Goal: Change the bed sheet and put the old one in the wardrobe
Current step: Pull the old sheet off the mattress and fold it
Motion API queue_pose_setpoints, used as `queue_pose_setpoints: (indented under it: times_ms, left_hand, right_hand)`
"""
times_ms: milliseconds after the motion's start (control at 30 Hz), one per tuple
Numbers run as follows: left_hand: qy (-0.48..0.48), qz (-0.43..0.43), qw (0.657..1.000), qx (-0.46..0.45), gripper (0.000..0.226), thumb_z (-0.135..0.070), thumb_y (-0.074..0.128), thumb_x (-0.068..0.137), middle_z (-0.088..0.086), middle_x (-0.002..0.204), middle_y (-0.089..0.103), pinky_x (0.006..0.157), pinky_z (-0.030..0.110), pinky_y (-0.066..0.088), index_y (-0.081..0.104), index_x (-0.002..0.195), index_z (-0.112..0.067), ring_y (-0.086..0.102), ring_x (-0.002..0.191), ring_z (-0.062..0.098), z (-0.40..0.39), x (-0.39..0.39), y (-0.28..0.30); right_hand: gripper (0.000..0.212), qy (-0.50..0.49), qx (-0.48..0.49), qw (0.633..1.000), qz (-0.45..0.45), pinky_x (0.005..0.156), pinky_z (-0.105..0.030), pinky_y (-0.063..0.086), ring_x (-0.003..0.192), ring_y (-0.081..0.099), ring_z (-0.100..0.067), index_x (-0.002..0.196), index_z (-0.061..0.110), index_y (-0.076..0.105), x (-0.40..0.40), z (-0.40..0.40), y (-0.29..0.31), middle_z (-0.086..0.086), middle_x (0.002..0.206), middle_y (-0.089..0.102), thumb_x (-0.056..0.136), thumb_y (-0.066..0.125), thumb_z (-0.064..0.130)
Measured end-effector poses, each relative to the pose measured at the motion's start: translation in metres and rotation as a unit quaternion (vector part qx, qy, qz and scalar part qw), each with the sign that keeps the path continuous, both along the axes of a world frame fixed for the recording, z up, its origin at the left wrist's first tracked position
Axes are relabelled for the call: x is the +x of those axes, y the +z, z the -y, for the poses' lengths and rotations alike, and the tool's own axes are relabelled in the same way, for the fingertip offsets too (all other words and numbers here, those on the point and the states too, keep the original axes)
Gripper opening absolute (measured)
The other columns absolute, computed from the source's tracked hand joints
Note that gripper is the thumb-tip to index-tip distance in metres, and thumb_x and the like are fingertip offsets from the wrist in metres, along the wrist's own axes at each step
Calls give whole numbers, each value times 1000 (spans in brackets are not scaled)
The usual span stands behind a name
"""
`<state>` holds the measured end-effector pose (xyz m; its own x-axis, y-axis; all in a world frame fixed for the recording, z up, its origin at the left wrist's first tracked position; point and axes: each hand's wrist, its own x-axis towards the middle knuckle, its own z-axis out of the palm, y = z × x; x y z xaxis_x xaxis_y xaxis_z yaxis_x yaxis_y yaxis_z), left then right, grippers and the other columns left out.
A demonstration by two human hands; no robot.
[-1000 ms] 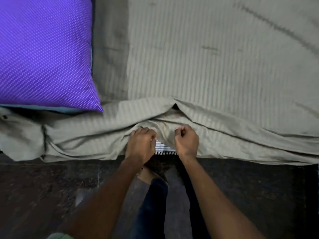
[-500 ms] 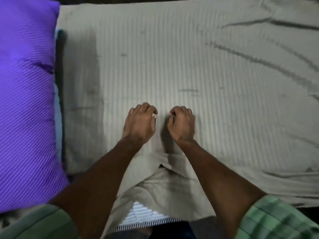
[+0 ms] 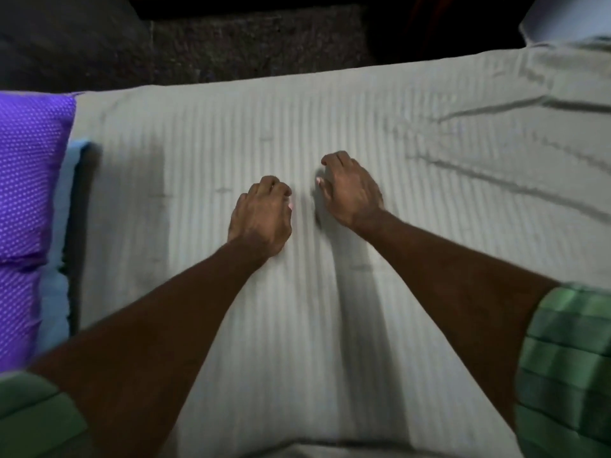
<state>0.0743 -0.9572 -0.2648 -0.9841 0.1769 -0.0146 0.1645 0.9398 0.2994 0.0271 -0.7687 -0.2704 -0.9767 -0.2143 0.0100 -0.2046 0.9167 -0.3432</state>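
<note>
Covering nearly the whole bed, one pale grey striped bed sheet (image 3: 380, 133) lies spread from the near edge to the far edge, its stripes running away from the person toward the far edge, while long wrinkles fan out toward the far right corner. Beyond the far edge a dark floor (image 3: 258, 44) shows. Along the left edge rests one purple dotted pillow (image 3: 29, 180), with a strip of light blue cloth (image 3: 61, 226) showing between it and the sheet. Two bare forearms reach out over the middle of the sheet, each from a green checked sleeve (image 3: 568, 365). The left hand (image 3: 261, 216) and the right hand (image 3: 352, 190) sit close together near the middle, both with fingers curled down toward the fabric, thumbs facing each other; motion blur makes it impossible to tell whether either one pinches the sheet or merely rests on it. The right hand lies a little farther out toward the far edge than the left. Fabric lies directly under both hands, so any coming pull or smoothing stroke would probably run along the stripes, toward the near or far edge. No wardrobe or second sheet is in view, so which sheet this is cannot be told.
</note>
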Motion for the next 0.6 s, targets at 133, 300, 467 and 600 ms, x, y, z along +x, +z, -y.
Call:
queue_pose_setpoints:
  times_ms: [133, 300, 467, 600]
  left_hand:
    - [-9, 8, 1000, -22, 37, -29, 54, 102, 5, 144, 49, 103, 44, 48, 55, 136, -17, 54, 124, 28, 6, -79, -1]
    - [18, 23, 999, -14, 44, -28, 61, 99, 3, 143, 51, 100, 48, 51, 49, 141, -23, 54, 125, 28, -2, -162, -5]
    - [38, -36, 995, -82, 42, -40, 74, 91, 4, 125, 62, 88, 44, 50, 60, 128, -24, 56, 114, 29, -2, -188, -22]
    - [7, -70, 984, -163, 21, -44, 73, 91, 2, 109, 67, 88, 41, 40, 75, 101, -26, 50, 111, 26, -2, -212, -22]
  right_hand:
    - [55, 14, -7, 999, 39, 108, -44, 45, 132, 51, -30, 149, 13, 42, -62, 11, 1, -7, 152, 45, 101, 61, 32]
    - [52, -2, 41, 998, 58, 102, -45, 40, 129, 48, -29, 138, 22, 43, -127, 27, -8, -4, 142, 51, 95, 65, 44]
    - [38, -68, 47, 996, 42, 96, -42, 37, 119, 53, -27, 124, 26, 57, -159, 43, -18, -2, 127, 63, 92, 71, 41]
    - [15, -34, 100, 994, -3, 90, -41, 35, 115, 50, -26, 105, 29, 72, -176, 44, -14, -1, 117, 64, 97, 60, 24]
